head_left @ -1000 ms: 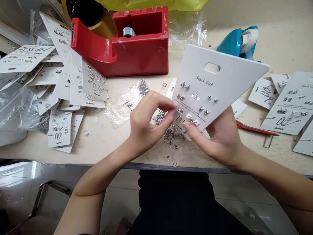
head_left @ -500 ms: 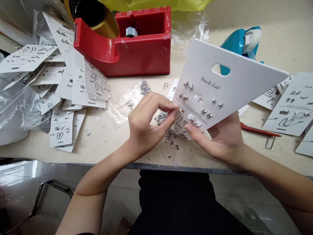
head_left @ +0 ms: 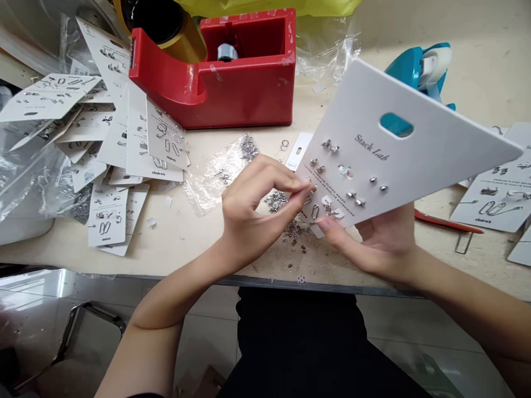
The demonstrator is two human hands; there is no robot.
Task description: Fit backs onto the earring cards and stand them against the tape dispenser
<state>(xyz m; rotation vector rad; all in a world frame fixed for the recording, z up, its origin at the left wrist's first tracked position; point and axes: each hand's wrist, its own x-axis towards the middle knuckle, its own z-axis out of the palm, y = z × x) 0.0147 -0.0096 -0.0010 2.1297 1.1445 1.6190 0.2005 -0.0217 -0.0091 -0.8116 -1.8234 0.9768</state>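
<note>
White earring card [head_left: 398, 149] printed "Stack Lab" is held tilted above the bench [head_left: 199, 249]. Right hand [head_left: 373, 243]: thumb [head_left: 327, 224] pressed on the card's front lower edge, fingers curled behind it. Left hand [head_left: 257, 215]: fingertips [head_left: 301, 185] pinched closed at the card's left edge; any gripped piece too small to tell. Loose silver earring parts [head_left: 292, 226] lie below; red tape dispenser [head_left: 249, 94] stands beyond.

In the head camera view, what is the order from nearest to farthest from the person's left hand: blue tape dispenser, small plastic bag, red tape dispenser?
From the left hand:
1. Small plastic bag: on the table, just ahead and to the left of the hand.
2. Red tape dispenser: farther back, ahead of the hand.
3. Blue tape dispenser: at the back, far to the right.
</note>
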